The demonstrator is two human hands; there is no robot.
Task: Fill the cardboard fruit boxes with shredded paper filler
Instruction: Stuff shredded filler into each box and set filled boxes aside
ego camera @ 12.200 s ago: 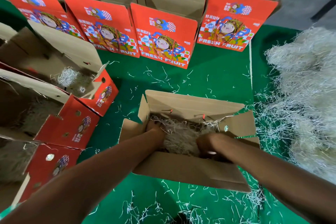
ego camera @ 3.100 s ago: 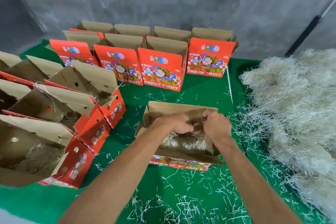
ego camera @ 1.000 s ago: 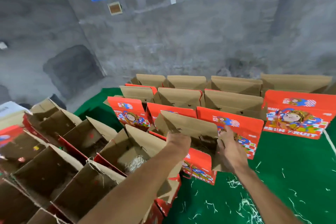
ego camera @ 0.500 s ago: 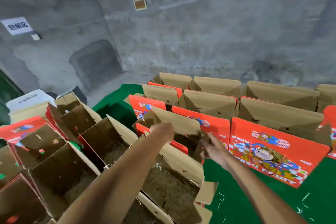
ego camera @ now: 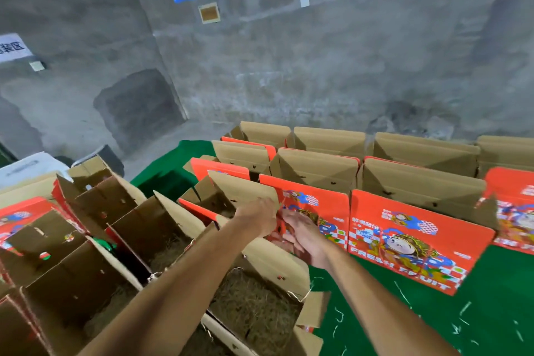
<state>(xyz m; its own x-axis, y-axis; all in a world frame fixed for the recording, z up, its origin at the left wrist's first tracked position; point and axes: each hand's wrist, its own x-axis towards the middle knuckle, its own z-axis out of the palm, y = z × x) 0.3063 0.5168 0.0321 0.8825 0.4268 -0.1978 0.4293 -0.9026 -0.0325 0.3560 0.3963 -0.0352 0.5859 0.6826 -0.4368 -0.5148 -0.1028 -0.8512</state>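
Nearest the camera, an open filled box [ego camera: 260,306] holds a bed of shredded paper filler [ego camera: 254,302], tan and matted, reaching most of the way up its walls. To its left, a row of open boxes [ego camera: 95,243] also shows filler low inside, though several interiors are too dark to judge.

Past the filled box, both arms reach to a box just set down [ego camera: 228,196] at the far end of that left row. A moment ago this box was carried in the air between the hands; 3 seconds back it sat alone on the green cover having its flaps handled over the filler inside. Now it rests in line, so I judge 1 more box done and the placing step nearly over.

The left hand [ego camera: 257,218] has its fingers curled over the edge of the box's tall brown flap, gripping it. The right hand [ego camera: 300,233] lies against the red printed side just beside it, fingers loosely bent; whether it pinches the cardboard I cannot tell. The box's contents are hidden behind the flap.

Farther on, 2 ranks of red and brown waiting boxes [ego camera: 419,228] stand on the green cover [ego camera: 491,298], flaps raised; no filler is visible in them. Beyond is a grey concrete wall [ego camera: 289,66] with posted sheets.
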